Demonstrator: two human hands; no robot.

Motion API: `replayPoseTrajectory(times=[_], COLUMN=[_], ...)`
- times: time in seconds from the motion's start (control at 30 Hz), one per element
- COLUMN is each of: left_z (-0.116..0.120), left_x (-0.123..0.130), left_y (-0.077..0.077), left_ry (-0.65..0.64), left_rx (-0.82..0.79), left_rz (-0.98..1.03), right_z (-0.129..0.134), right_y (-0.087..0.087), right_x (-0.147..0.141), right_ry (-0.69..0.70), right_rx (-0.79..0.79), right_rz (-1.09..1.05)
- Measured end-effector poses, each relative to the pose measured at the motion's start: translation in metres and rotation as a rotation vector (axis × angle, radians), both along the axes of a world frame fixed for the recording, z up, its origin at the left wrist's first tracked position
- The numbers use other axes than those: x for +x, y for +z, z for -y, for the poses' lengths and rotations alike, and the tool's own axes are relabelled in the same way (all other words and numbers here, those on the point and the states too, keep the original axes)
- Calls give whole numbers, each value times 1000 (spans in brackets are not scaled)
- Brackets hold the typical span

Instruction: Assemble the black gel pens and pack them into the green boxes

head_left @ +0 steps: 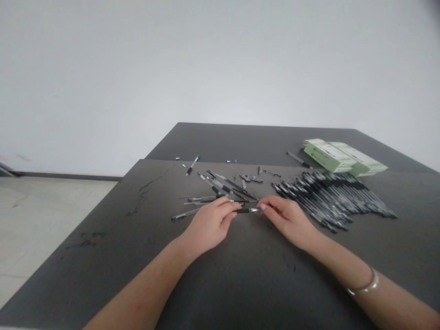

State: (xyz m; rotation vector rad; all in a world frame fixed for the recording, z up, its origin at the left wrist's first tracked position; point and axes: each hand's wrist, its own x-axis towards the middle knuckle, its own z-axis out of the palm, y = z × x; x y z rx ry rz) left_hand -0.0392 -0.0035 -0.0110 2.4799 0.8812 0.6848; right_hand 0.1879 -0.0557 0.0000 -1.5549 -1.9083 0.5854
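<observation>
A pen [246,211] with a black grip and a silvery tip lies level between my hands, near the middle of the dark table. My left hand [215,220] is closed round its barrel. At the tip end, the thumb and fingers of my right hand [287,217] are pinched together on the pen's point. Just behind my left hand, several loose pens [220,183] and pen parts lie scattered. To the right of my right hand, many pens [330,199] with black grips lie side by side in a wide, overlapping row.
Two green and white boxes [330,156] stand behind the row of pens, a single pen [299,159] beside them. Another pen [193,165] and small tips lie farther back left. Short clear parts [252,178] lie behind my hands. A pale wall rises beyond the table [113,238].
</observation>
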Motion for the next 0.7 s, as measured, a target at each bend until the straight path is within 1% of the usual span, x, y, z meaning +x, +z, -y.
replayPoseTrajectory(times=[0.1, 0.17, 0.27, 0.4, 0.57, 0.7], left_z=[-1, -1, -2, -4, -5, -5], left_x=[0, 0, -2, -4, -3, -3], left_y=[1, 1, 0, -2, -1, 1], left_ry=[37, 41, 40, 58, 62, 62], left_rx=[-12, -14, -6, -1, -3, -8], left_rz=[-10, -10, -3, 13, 8, 28], right_z=[-18, -35, -61, -84, -91, -83], right_y=[-4, -7, -12, -18, -24, -19], right_x=[15, 24, 32, 32, 27, 24], right_ry=[-123, -138, -144, -150, -153, -148], right_rx=[123, 175, 152, 134, 113, 111], right_rz=[70, 190, 404, 475, 492, 468])
